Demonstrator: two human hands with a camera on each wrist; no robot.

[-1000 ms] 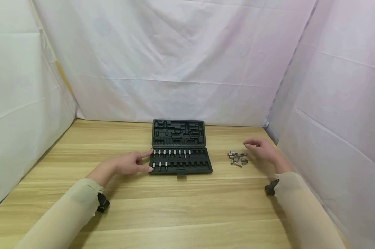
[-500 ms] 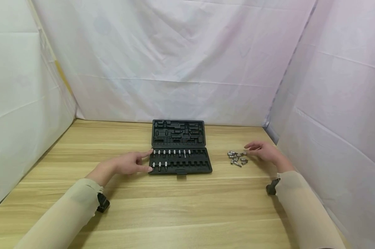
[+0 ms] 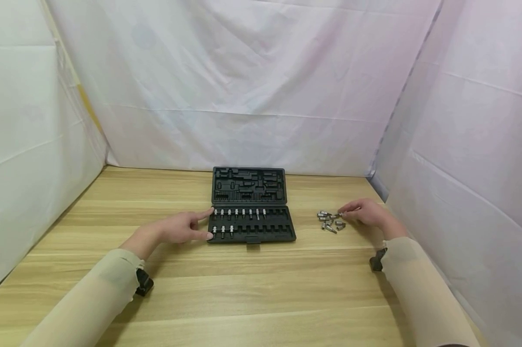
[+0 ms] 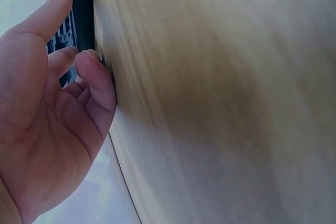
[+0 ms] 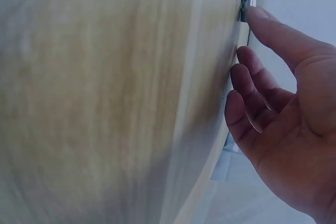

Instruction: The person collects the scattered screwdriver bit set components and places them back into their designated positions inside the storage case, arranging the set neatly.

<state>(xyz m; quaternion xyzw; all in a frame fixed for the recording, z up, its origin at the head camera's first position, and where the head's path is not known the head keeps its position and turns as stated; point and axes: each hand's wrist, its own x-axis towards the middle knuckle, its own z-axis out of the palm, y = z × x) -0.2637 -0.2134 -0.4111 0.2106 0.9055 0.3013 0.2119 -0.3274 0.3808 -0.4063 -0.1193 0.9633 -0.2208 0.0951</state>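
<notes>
An open black socket case (image 3: 252, 222) stands on the table in the head view, its base holding several silver bit sockets in two rows. My left hand (image 3: 180, 227) rests at the base's left side, index finger and thumb spread to touch its two left corners. In the left wrist view, the left hand (image 4: 58, 103) has its other fingers bent. Right of the case lies a small pile of bit sockets (image 3: 328, 230). My right hand (image 3: 367, 213) pinches one at the pile's right edge. The right wrist view shows that hand's thumb (image 5: 270, 27) against the socket (image 5: 245, 11); the index fingertip is hidden there.
The case lid (image 3: 248, 185), with moulded recesses, lies back behind the base. Vacant slots (image 3: 262, 228) show along the right of both rows. White cloth (image 3: 243, 86) hangs behind the wooden table (image 3: 243, 294) and along both sides.
My right hand has come down slightly to the pile, and its thumb and index finger have closed on the bit socket at the right edge. The left hand and case stay put.
</notes>
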